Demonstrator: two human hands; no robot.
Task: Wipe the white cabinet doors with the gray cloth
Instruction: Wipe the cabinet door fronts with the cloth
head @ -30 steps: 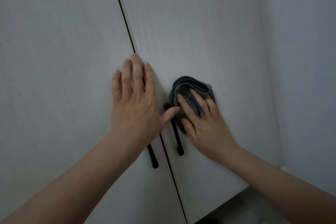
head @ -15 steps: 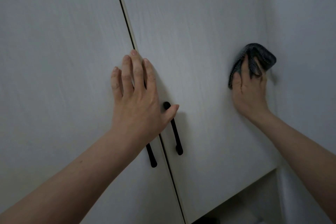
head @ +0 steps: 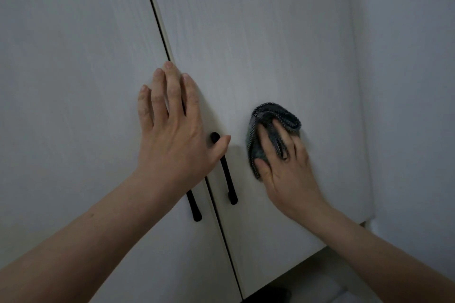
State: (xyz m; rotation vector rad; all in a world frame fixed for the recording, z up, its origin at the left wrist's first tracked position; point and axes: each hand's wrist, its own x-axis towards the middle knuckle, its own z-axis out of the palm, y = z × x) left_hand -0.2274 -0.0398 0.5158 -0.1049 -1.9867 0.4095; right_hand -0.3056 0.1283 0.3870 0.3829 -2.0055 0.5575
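So it's two white cabinet doors side by side, the left door (head: 73, 106) and the right door (head: 258, 44), both with a faint vertical wood-grain texture, matte, kind of greyish in the dim light. A thin dark gap runs between them at a slant. Each door has a slim black bar handle near the gap: the left handle (head: 194, 208) is half hidden behind the wrist, the right handle (head: 227, 174) is a rounded rod and mostly visible.

The gray cloth (head: 264, 128) is bunched into a lumpy wad, knitted or ribbed looking, with a lighter stitched edge curling around the top. It sits flat on the right door, just right of the right handle and not touching it.

The right hand (head: 285, 167) is pressing the cloth against the door, fingers spread over it and thumb tucked along its lower edge, so the grip is clamped on the cloth. Forearm comes up from the lower right.

The left hand (head: 172, 125) is flat and empty, palm on the left door, fingers straight up along the gap, thumb sticking out across the top of the right handle. A plain wall (head: 406, 81) is off to the right.
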